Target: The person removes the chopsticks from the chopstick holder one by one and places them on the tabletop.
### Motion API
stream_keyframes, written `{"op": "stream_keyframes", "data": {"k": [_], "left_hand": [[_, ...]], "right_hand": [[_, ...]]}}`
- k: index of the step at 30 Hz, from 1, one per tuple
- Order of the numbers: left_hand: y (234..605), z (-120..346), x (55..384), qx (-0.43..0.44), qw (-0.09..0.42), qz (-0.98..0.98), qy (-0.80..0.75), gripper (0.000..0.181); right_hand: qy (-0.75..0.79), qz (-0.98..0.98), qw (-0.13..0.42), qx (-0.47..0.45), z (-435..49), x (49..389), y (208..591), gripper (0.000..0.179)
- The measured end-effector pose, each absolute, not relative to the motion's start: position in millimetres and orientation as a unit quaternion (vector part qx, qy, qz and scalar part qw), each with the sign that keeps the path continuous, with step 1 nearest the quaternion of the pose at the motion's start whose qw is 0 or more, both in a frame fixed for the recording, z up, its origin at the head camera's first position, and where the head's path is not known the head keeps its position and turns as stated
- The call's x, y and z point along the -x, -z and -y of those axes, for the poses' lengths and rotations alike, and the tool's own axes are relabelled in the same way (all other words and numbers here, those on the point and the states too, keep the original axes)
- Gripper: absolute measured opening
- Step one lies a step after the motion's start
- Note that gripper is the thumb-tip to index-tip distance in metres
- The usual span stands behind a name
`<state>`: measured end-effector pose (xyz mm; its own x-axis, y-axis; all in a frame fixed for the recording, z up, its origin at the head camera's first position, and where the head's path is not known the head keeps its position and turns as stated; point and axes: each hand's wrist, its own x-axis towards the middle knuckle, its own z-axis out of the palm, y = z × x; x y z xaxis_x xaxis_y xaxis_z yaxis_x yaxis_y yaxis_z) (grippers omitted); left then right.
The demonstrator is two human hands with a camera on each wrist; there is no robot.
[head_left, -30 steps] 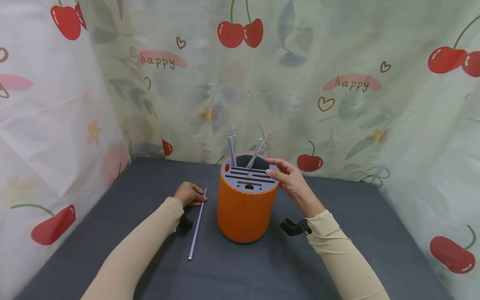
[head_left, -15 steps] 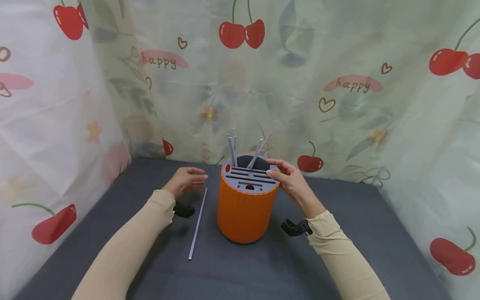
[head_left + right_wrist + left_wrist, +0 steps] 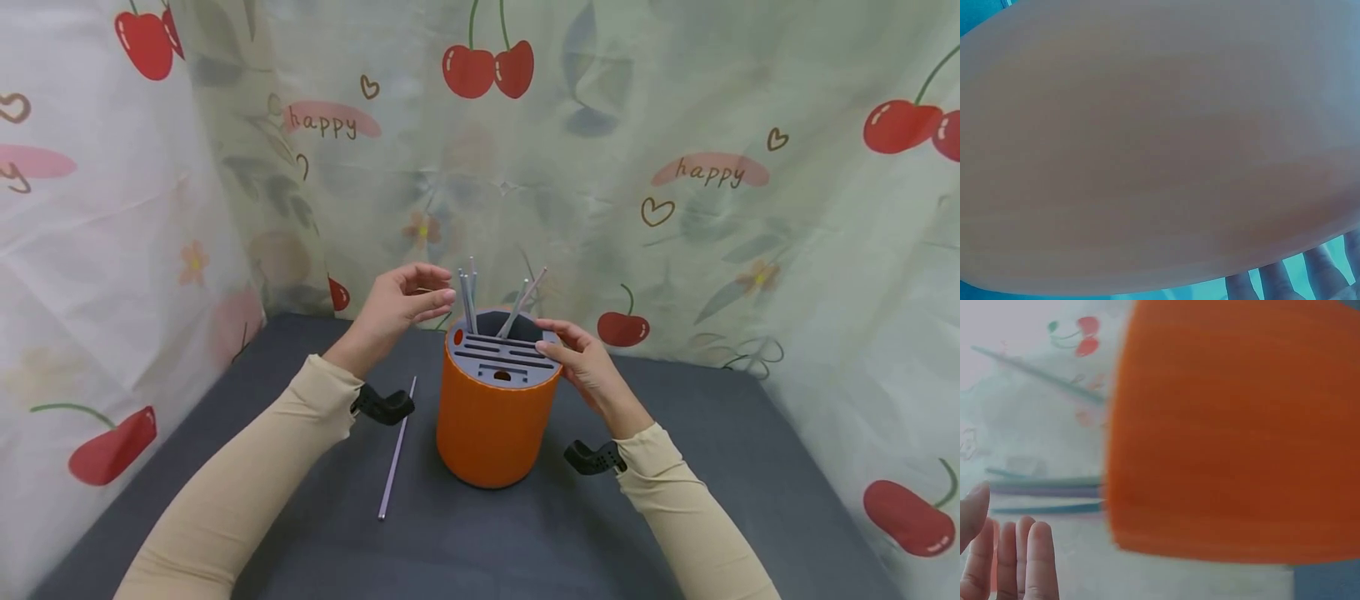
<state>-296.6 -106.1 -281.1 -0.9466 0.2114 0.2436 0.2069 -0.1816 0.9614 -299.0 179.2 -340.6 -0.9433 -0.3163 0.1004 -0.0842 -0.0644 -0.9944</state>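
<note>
An orange round knife block [image 3: 491,425] with a grey slotted top stands upright on the table. Several slim chopsticks [image 3: 468,304] lean in its open rear compartment. My right hand [image 3: 588,362] holds the block's right rim, thumb on the top and fingers round the side; in the right wrist view its fingers [image 3: 1319,272] show past the block's edge. Raised at the left, my left hand [image 3: 408,304] is empty, fingertips close beside the standing chopsticks. The left wrist view shows its fingers [image 3: 1040,556] loosely extended below the chopsticks [image 3: 1054,487]. A single lavender chopstick [image 3: 393,467] lies left of the block.
Dark grey cloth [image 3: 495,550] covers the table. A curtain [image 3: 337,208] printed with cherries hangs behind and on both sides. Each wrist wears a black camera mount; the left mount [image 3: 384,406] overlaps the lying chopstick in the head view.
My left hand has let go of the lavender chopstick on the table and risen up and right to the standing chopsticks. The right hand has stayed on the rim.
</note>
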Motion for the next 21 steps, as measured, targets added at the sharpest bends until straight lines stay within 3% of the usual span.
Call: {"op": "stream_keyframes", "data": {"k": [7, 21], "left_hand": [[290.8, 93.9, 298.6, -0.162, -0.011, -0.671, -0.723, 0.032], [299.4, 84.8, 299.9, -0.161, -0.017, -0.699, -0.697, 0.022]], "right_hand": [[0.706, -0.687, 0.078, 0.154, -178.7, 297.5, 338.3, 0.048], [0.713, -0.681, 0.077, 0.152, -179.0, 295.8, 340.4, 0.047]]}}
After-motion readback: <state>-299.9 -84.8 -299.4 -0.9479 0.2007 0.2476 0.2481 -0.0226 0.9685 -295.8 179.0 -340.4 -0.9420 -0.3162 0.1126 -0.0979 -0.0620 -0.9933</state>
